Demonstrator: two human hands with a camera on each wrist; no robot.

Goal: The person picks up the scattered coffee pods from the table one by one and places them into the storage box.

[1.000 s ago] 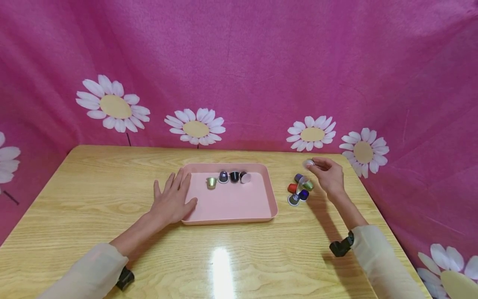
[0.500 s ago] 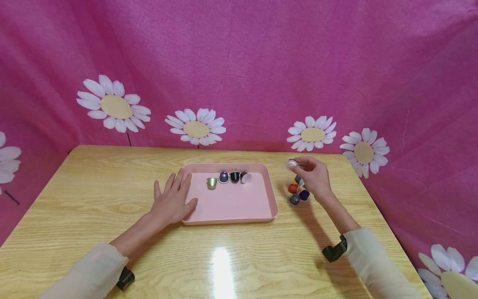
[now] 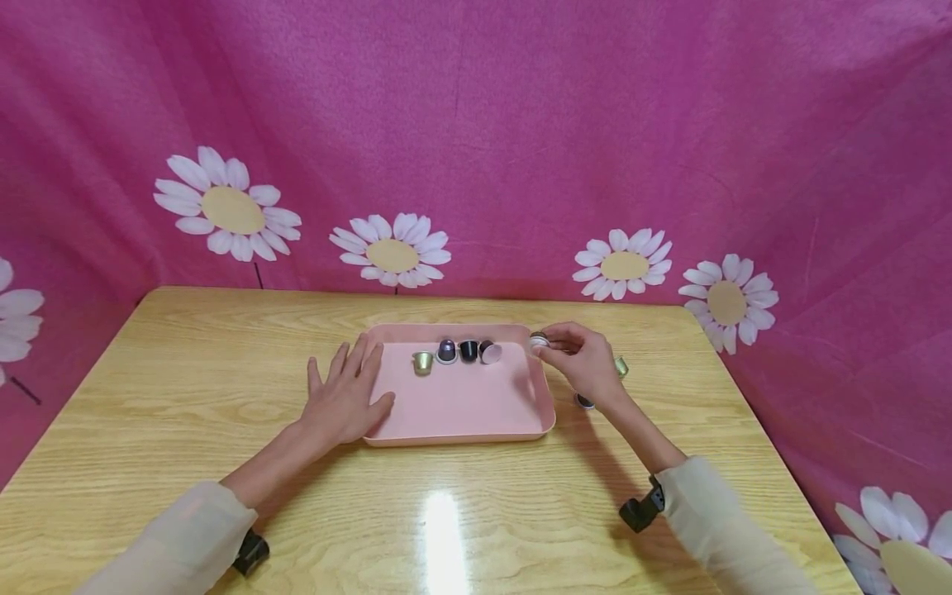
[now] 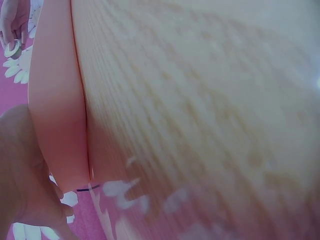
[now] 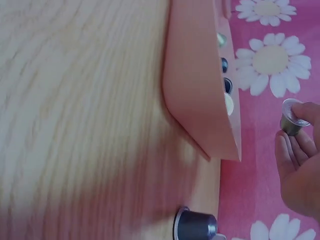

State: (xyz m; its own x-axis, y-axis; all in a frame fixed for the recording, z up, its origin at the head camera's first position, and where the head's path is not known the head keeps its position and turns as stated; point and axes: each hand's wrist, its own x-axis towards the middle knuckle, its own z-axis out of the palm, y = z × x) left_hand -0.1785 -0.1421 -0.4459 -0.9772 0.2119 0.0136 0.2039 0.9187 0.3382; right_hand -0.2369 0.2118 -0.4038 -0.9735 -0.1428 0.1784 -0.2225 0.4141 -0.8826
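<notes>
My right hand (image 3: 582, 360) pinches a coffee capsule (image 5: 290, 122) between thumb and fingers, above the right rim of the pink tray (image 3: 461, 439). The capsule looks olive-brown with a pale foil lid in the right wrist view. With fingers spread, my left hand (image 3: 340, 403) rests against the tray's left side. Inside the tray, along the far part, lie a gold-green capsule (image 3: 422, 364), a purple-grey capsule (image 3: 446, 351), a black capsule (image 3: 468, 351) and a dark capsule with a pale lid (image 3: 490, 353).
Right of the tray, a green capsule (image 3: 621, 367) and a dark capsule (image 3: 584, 402) show around my right hand, which hides others there. Wooden table (image 3: 335, 512) surrounds the tray. A pink daisy-print cloth (image 3: 506, 149) hangs behind it.
My right hand has carried the pinched capsule leftward from beyond the loose capsules to the tray's right rim, now covering most of that group. My left hand has stayed in place.
</notes>
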